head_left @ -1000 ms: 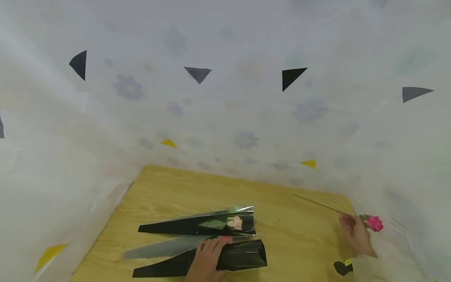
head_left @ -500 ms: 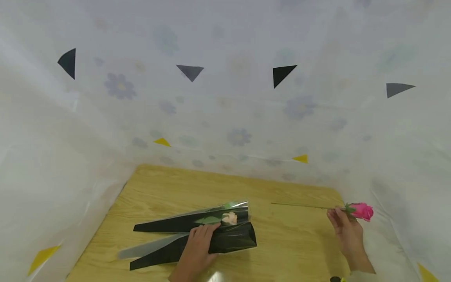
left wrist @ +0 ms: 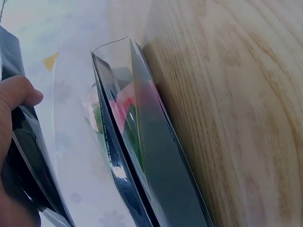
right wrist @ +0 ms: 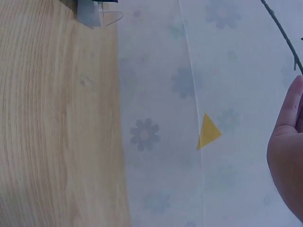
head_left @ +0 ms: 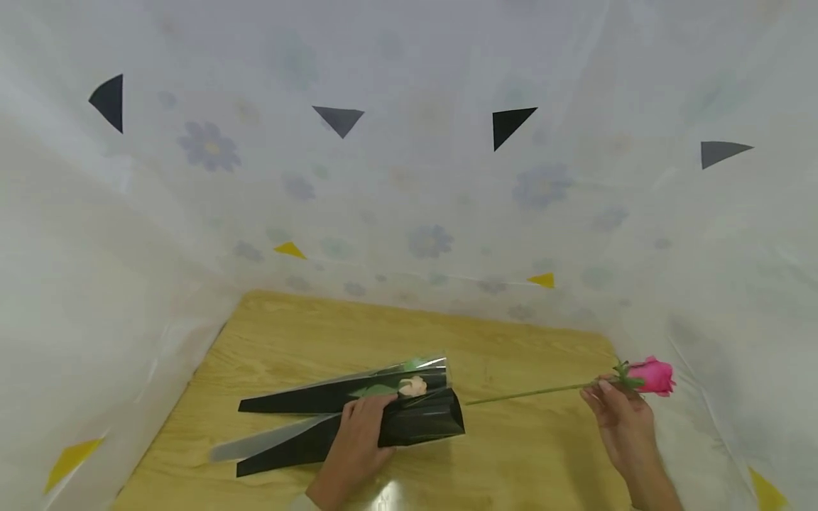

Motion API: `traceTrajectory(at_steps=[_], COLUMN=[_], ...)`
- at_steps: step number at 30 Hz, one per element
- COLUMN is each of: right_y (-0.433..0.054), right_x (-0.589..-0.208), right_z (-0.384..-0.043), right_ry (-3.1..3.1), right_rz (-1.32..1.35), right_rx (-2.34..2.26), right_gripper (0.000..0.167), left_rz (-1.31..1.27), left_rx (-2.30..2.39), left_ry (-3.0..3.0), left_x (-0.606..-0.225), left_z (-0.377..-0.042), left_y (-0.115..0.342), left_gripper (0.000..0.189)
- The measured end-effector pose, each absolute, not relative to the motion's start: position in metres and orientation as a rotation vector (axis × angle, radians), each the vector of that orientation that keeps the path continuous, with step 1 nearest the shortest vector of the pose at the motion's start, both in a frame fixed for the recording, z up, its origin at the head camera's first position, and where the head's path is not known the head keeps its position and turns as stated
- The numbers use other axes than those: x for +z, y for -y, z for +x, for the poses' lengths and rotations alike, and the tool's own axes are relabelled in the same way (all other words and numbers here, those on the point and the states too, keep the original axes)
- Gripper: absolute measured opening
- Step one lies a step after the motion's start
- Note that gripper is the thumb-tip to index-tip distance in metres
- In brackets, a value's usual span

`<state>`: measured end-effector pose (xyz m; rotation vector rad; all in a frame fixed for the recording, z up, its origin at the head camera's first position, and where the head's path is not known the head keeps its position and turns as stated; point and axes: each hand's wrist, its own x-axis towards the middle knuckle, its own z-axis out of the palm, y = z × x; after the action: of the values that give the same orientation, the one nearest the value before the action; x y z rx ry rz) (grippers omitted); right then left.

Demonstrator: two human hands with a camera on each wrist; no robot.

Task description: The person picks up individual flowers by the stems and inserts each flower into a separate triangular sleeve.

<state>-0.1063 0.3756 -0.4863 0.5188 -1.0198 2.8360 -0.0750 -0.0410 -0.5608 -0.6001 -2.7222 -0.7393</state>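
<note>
My left hand point(head_left: 361, 440) grips a black flower sleeve point(head_left: 424, 422), its open end facing right; the thumb shows on the sleeve in the left wrist view. My right hand point(head_left: 626, 429) pinches a pink rose point(head_left: 652, 376) by the stem just under the bloom. The long rose stem point(right wrist: 284, 38) points left, its tip close to the mouth of the gripped sleeve in the head view. Behind lies another black sleeve with a pale flower point(head_left: 412, 386) inside. A greyish sleeve point(head_left: 268, 441) lies partly hidden under the gripped one; a pink flower point(left wrist: 125, 104) shows through plastic in the left wrist view.
The wooden table point(head_left: 524, 447) runs back to a pale flower-print sheet point(head_left: 428, 241) that rises behind and at both sides. Yellow and dark triangles mark the sheet.
The rose has swung round and moved left, its stem tip coming near the gripped sleeve's mouth. My left hand has shifted that sleeve away from me, over the greyish one.
</note>
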Motion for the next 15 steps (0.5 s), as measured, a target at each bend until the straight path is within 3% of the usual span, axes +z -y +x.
traceTrajectory(at_steps=[15], right_y=[-0.333], right_x=[-0.480], right_z=[-0.094], right_ry=[1.343], right_rz=[0.698], right_rx=[2.769], right_gripper=[0.039], left_rz=[-0.643], left_rx=[-0.719], left_ry=[2.684], left_x=[-0.551], left_z=[-0.069], left_y=[0.031], left_gripper=[0.092])
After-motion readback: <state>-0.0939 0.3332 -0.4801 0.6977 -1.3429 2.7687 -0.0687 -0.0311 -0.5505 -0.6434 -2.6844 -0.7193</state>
